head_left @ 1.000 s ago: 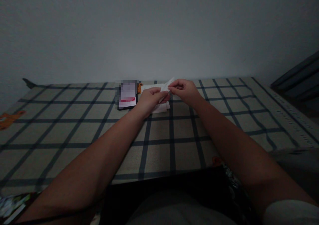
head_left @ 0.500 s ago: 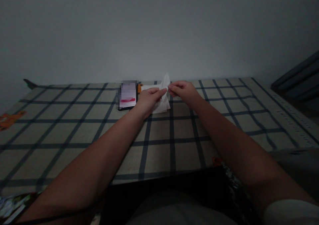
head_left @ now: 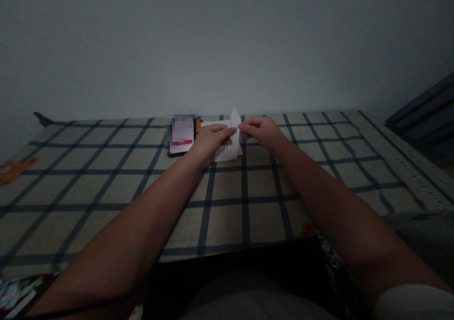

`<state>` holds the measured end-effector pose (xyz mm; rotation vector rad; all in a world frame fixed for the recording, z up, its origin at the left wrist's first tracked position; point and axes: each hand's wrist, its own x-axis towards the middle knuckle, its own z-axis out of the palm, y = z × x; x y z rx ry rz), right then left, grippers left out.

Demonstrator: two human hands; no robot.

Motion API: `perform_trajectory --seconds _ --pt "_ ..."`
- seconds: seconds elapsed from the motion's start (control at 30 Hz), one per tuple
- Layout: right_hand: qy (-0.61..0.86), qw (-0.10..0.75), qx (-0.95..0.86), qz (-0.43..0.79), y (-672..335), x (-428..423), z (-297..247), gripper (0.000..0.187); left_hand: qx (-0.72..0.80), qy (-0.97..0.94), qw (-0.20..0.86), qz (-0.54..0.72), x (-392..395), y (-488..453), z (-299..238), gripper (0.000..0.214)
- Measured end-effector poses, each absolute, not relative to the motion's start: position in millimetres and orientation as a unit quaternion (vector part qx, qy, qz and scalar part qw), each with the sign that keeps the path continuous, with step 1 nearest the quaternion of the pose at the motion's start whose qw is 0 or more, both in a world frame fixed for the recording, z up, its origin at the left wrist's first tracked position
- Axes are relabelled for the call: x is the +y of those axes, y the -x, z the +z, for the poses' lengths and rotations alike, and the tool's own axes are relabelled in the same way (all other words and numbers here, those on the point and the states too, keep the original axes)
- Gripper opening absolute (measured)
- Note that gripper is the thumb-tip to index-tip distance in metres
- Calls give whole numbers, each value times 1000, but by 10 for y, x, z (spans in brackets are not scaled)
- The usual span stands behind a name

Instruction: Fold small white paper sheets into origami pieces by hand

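At the far edge of the checked cloth [head_left: 244, 202], the left hand [head_left: 212, 142] and right hand [head_left: 263, 132] each pinch a white paper [head_left: 234, 135] between thumb and fingertips, its peak upright between them, seemingly folded, just right of a blurred dark card [head_left: 182, 135].

Thin white sheet of paper [head_left: 234, 140]: matt, creased, stiff enough to stand in a peak. Beige cloth with dark blue check lines [head_left: 106, 183]: woven, matt, lying flat with faint wrinkles. Small dark-edged rectangular card [head_left: 182, 135]: smooth, slightly glossy face. Pale grey wall [head_left: 227, 46]: matt, finely textured, even paint.
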<state>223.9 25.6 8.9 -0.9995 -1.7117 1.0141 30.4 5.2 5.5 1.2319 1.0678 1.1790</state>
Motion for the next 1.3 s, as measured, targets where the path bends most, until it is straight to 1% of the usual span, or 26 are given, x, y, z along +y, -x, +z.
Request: perform_trajectory --seconds 0.13,0.27,0.33,0.57,0.77,0.93,1.0,1.1,1.23,1.3 --pt "401 439 -687 418 -2234 269 83 32 439 -499 569 483 52 -305 58 30" --pt "391 457 -633 487 -2204 278 58 39 433 -478 579 499 51 -306 86 36" --pt "388 453 -611 519 -2197 283 38 40 428 -469 573 518 51 -306 103 39" --pt "402 429 -605 536 -2223 273 42 27 447 -497 514 539 33 -318 93 41" --pt "415 415 -658 472 -2237 237 84 23 461 -539 471 525 49 -301 39 39" --pt "422 411 -721 364 -2226 213 110 22 464 -525 488 520 51 -328 21 30" --pt "422 408 -732 345 -2220 216 110 22 475 -519 493 512 48 -338 30 26" --pt "413 413 -719 375 -2217 234 92 25 477 -512 501 509 46 -336 63 25" --pt "386 428 -667 472 -2216 250 67 33 453 -488 519 536 49 -313 116 29" --pt "383 423 -649 504 -2215 249 66 34 451 -483 517 544 47 -304 130 31"
